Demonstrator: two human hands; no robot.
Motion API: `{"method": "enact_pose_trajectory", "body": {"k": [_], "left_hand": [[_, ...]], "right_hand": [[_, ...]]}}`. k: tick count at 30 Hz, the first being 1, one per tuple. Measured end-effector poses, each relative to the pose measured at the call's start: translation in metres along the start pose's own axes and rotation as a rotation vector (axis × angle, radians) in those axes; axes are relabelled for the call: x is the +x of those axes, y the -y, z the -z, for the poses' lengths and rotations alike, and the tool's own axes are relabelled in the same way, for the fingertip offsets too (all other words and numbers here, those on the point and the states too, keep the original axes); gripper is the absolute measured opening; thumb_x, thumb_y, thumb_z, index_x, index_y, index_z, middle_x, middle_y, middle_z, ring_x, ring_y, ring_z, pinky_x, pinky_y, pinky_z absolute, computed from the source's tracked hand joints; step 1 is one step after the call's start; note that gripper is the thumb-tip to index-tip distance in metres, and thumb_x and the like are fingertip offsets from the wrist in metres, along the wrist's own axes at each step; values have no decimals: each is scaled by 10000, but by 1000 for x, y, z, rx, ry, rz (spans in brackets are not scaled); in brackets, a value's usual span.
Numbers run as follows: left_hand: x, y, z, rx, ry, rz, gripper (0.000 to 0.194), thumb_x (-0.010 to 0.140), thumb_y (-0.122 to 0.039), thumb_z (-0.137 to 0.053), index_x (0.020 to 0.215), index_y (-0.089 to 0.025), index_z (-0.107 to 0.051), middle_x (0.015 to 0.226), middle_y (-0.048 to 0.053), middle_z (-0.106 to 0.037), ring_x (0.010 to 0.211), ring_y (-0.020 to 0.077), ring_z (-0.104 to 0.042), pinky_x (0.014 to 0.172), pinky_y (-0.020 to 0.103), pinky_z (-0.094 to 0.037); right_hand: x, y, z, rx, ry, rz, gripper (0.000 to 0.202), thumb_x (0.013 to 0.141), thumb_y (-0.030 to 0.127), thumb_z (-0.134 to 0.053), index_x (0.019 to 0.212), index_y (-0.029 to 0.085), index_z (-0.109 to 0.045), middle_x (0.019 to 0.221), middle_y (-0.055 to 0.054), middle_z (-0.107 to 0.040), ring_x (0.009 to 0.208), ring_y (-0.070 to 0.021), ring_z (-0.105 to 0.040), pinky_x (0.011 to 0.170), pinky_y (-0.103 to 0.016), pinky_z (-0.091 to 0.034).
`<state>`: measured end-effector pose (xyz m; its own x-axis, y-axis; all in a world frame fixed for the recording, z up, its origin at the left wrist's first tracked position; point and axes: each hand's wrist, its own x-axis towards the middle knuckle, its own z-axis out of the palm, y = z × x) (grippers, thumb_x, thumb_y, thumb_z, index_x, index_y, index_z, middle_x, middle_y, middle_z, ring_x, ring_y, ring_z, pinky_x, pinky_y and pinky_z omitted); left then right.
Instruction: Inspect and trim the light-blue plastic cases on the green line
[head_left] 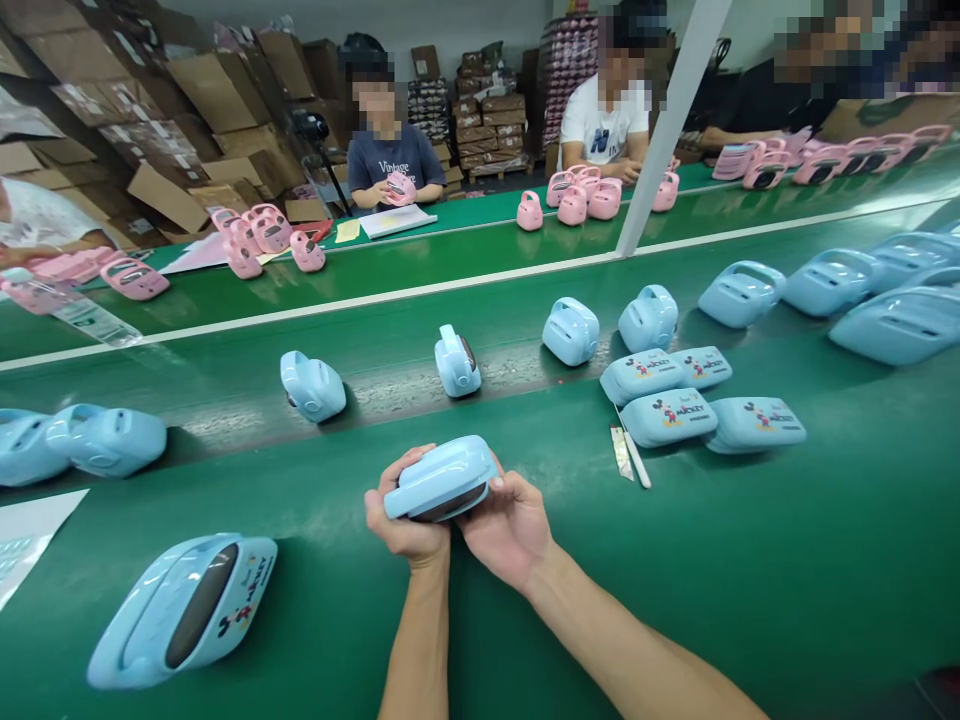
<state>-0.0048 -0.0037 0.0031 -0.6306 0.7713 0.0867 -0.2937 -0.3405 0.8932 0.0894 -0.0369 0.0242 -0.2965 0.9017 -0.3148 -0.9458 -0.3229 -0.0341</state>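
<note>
Between both hands is a light blue plastic casing with a carry handle (442,474), its dark panel facing down toward me. My left hand (409,525) wraps its left end. My right hand (514,520) grips the right end, thumb on the edge and palm turned up. A similar blue casing (187,610) rests at the lower left, showing a dark panel and a printed cartoon mouse. Several blue casings with the same print (670,417) lie grouped to the right of my hands. Beside them are a thin white tool (637,460) and a small printed packet (622,452).
More blue casings (457,362) stand spaced along the belt (390,385) ahead. A white sheet (30,535) lies at the left. Across the line, people (394,150) sit near pink casings (574,203). A grey post (667,140) rises at the back; cartons (217,90) are stacked behind.
</note>
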Motion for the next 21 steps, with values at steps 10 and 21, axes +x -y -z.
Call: {"method": "enact_pose_trajectory", "body": {"k": [10,21], "left_hand": [[-6,-2,-7,26,21,-178,568,876,-576,-316,717,-194,-705,784,86,-760,837,297,-711,778,446,-546],[-11,14,-5,363,190,-29,586,888,-561,-348,742,-162,-752,808,111,-773,804,274,-704,717,364,-527]], "right_hand": [[-1,0,3,81,-4,-49,190,593,130,-604,728,248,-667,699,60,-717,674,-139,-630,742,-254,-548],[28,45,21,-1114,30,681,607,934,674,-409,966,229,-821,988,-72,-801,1047,-281,-693,966,-384,-469]]}}
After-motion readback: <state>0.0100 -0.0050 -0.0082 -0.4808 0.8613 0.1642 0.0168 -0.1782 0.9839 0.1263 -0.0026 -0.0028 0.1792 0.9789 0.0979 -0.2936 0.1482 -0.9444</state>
